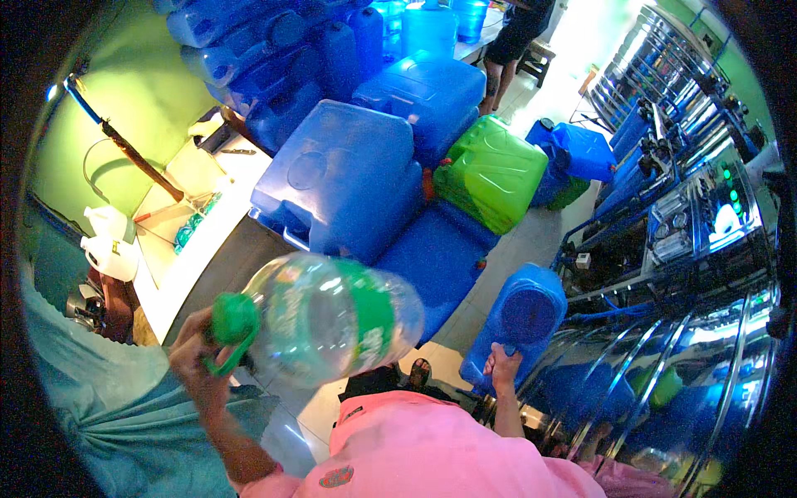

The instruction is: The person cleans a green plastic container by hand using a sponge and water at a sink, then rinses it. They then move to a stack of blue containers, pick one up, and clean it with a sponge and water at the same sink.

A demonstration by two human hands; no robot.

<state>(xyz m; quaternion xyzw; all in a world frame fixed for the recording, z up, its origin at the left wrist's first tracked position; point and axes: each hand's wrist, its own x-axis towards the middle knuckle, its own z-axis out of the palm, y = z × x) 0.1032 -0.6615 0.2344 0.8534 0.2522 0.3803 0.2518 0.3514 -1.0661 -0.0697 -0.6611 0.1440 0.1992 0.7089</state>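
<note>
My left hand (pixel 202 358) grips the green handle at the neck of a large clear plastic bottle (pixel 311 317) with a green cap and a green label, tilted on its side in the air. My right hand (pixel 503 368) is closed on the handle of a blue plastic jug (pixel 526 317) at my right side. Beyond the clear bottle, large blue jerrycans (pixel 348 168) lie together, and a green jerrycan (pixel 492 171) rests beside them. Whether the clear bottle touches the nearest blue jerrycan cannot be told.
Stacked blue containers (pixel 268 56) stand at the back. White jugs (pixel 112 249) and a knife (pixel 238 151) are by the lit counter (pixel 180 292) at left. Metal equipment with pipes (pixel 679 205) lines the right. A person (pixel 514 50) stands at the far end near a stool (pixel 537 62).
</note>
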